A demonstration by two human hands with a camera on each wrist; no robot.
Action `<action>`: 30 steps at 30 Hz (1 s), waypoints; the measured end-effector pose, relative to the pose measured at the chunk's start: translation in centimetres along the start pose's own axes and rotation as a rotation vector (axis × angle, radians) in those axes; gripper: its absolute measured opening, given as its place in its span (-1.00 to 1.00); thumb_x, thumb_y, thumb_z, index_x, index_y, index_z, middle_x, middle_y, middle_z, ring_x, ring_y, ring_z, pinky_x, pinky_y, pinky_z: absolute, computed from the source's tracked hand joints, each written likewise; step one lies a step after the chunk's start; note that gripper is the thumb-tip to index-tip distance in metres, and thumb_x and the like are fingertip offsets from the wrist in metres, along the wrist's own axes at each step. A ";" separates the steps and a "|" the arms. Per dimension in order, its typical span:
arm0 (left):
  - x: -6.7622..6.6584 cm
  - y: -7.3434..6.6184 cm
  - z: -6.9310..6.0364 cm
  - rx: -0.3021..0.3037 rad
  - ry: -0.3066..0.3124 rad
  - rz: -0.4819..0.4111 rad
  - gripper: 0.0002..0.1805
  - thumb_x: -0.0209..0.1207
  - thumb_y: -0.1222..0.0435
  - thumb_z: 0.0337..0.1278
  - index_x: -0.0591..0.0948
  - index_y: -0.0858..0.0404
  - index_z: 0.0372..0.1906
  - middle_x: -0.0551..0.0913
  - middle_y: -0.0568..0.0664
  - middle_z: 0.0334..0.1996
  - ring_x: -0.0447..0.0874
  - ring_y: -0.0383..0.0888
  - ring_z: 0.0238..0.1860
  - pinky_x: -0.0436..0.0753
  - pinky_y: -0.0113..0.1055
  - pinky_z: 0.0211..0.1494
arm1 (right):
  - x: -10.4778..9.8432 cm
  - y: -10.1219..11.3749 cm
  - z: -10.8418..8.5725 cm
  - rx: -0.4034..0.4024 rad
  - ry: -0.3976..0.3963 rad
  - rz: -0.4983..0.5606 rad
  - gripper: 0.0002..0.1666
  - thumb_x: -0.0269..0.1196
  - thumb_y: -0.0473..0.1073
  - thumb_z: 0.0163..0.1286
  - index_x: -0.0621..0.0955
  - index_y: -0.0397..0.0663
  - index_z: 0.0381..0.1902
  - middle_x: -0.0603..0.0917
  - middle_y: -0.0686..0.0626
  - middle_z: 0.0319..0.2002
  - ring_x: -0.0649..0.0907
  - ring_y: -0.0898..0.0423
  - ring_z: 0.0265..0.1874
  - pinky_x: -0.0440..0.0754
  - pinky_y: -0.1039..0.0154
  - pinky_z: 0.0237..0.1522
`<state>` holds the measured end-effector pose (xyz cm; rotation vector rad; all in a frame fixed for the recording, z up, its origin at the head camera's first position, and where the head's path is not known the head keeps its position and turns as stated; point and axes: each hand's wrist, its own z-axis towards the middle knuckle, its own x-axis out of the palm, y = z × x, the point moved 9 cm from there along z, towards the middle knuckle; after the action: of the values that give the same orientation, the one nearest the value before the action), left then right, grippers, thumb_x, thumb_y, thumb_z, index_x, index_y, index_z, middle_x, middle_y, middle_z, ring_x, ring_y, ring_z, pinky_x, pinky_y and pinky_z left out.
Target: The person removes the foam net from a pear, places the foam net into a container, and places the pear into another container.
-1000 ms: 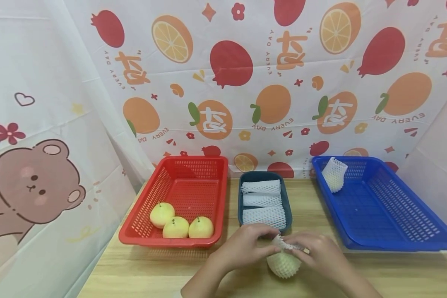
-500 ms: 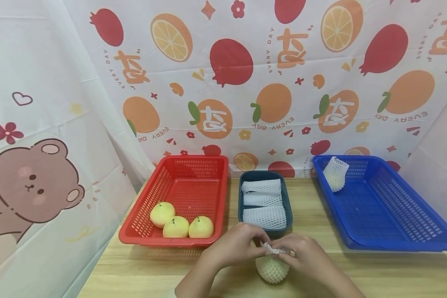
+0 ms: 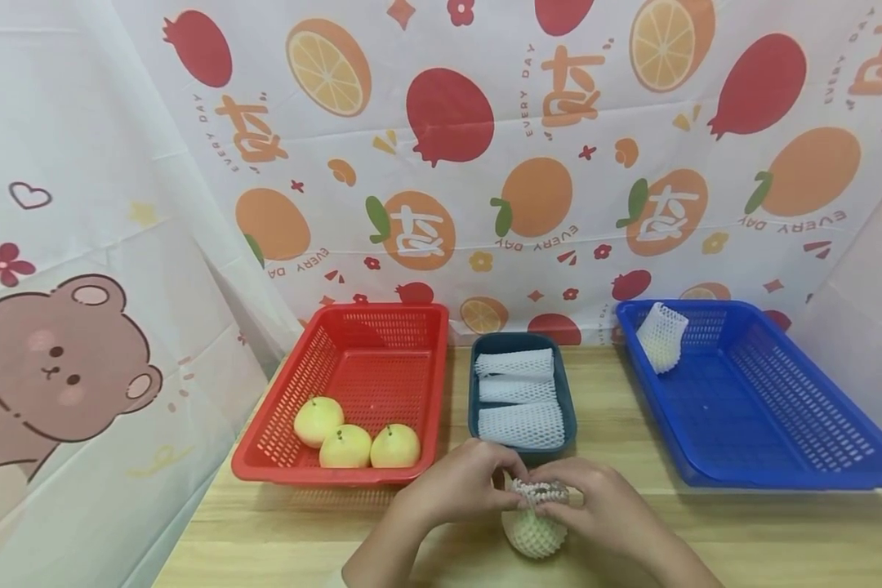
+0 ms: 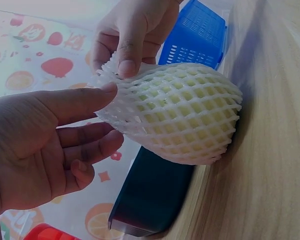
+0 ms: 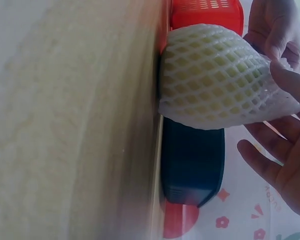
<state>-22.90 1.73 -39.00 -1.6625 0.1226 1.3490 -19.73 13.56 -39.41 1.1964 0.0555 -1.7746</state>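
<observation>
A pear in a white foam net (image 3: 535,531) stands on the table near its front edge, the net's open end up. My left hand (image 3: 461,490) pinches the net's rim from the left, thumb and fingers on its edge. My right hand (image 3: 601,508) pinches the same rim from the right. In the left wrist view the netted pear (image 4: 190,112) shows yellow-green through the mesh, between my left hand (image 4: 55,135) and right hand (image 4: 135,35). The right wrist view shows the net (image 5: 215,75) covering the pear's sides.
A red basket (image 3: 338,475) at the left holds three bare pears (image 3: 345,447). Behind my hands a dark teal tray (image 3: 570,408) holds several folded foam nets (image 3: 520,425). The blue basket (image 3: 794,478) at the right holds one netted pear (image 3: 661,343) in its back left corner.
The netted pear and both hands have shifted left and slightly toward the front edge. The net's rim, bunched between the fingers before, now shows a rounder opening.
</observation>
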 end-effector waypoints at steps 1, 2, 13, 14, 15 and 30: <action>0.0 0.0 0.0 -0.001 0.000 -0.003 -0.82 0.45 0.19 0.00 0.75 0.05 -0.24 0.66 -0.37 -0.42 0.53 -0.49 -0.45 0.54 -0.60 -0.38 | -0.1 0.0 0.0 0.000 -0.006 -0.004 -0.65 0.45 0.02 0.15 0.70 0.23 -0.07 0.72 0.30 -0.14 0.69 0.30 -0.16 0.68 0.27 -0.15; 0.0 0.0 0.0 -0.001 0.001 -0.006 -0.81 0.45 0.19 0.00 0.75 0.05 -0.23 0.67 -0.37 -0.41 0.53 -0.49 -0.45 0.54 -0.60 -0.38 | -0.2 0.0 -0.1 0.003 -0.011 -0.005 -0.63 0.46 0.03 0.14 0.70 0.23 -0.06 0.71 0.30 -0.13 0.69 0.30 -0.16 0.68 0.27 -0.14; -0.1 -0.2 0.0 0.012 -0.011 0.003 -0.80 0.44 0.18 0.01 0.78 0.10 -0.22 0.71 -0.32 -0.38 0.55 -0.51 -0.44 0.54 -0.62 -0.36 | -0.3 -1.0 -0.5 0.070 0.019 0.017 -0.65 0.42 0.11 0.18 0.71 0.17 -0.09 0.71 0.21 -0.07 0.69 0.25 -0.14 0.70 0.28 -0.16; -0.1 -0.2 0.0 0.011 -0.009 -0.005 -0.81 0.44 0.18 0.02 0.79 0.09 -0.22 0.71 -0.32 -0.38 0.55 -0.50 -0.44 0.54 -0.62 -0.36 | -0.3 -1.1 -0.5 0.072 0.017 0.019 -0.69 0.43 0.10 0.18 0.72 0.21 -0.13 0.71 0.22 -0.08 0.69 0.24 -0.13 0.70 0.28 -0.16; -0.1 -0.2 0.0 0.012 -0.009 -0.009 -0.82 0.44 0.18 0.02 0.79 0.09 -0.23 0.71 -0.33 -0.39 0.55 -0.50 -0.43 0.54 -0.61 -0.36 | -0.3 -1.1 -0.5 0.072 0.012 0.021 -0.73 0.43 0.09 0.18 0.72 0.24 -0.17 0.72 0.22 -0.08 0.70 0.23 -0.12 0.70 0.29 -0.15; -0.4 -1.5 -0.1 0.119 -0.047 -0.076 -0.83 0.37 0.16 0.12 0.79 0.05 -0.19 0.72 -0.32 -0.36 0.54 -0.53 -0.39 0.56 -0.62 -0.30 | -1.1 0.1 -0.3 -0.034 -0.086 0.085 -0.79 0.47 -0.14 0.15 0.75 0.21 -0.22 0.73 0.23 -0.16 0.71 0.25 -0.18 0.60 0.50 -0.13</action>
<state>-22.12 2.31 -37.83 -1.5211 0.1087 1.2976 -19.38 14.38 -38.69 1.0810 -0.0155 -1.7417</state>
